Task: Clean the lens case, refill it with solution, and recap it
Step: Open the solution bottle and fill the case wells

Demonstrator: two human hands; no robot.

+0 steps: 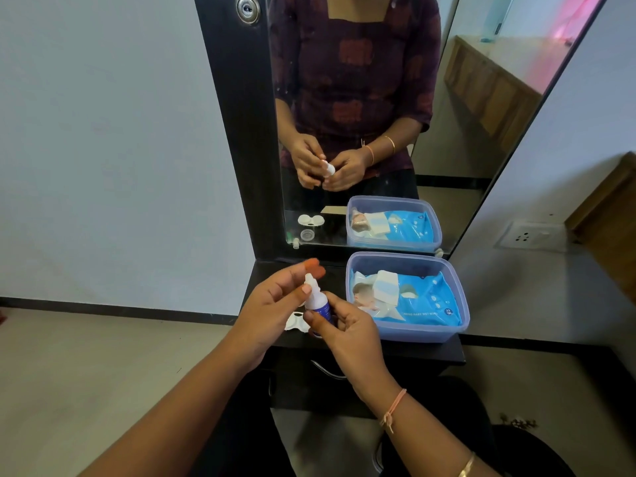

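head view: at frame centre the right hand [347, 335] grips the bottle [318, 306] by its body, and the left hand [275, 304] pinches its white tip. the lens case [295, 321] lies on the shelf [395, 351] beneath them, partly hidden, left of the tub [413, 333].

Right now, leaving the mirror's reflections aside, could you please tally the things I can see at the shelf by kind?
Bottle: 1
Lens case: 1
Box: 1
Wipes pack: 1
Total: 4
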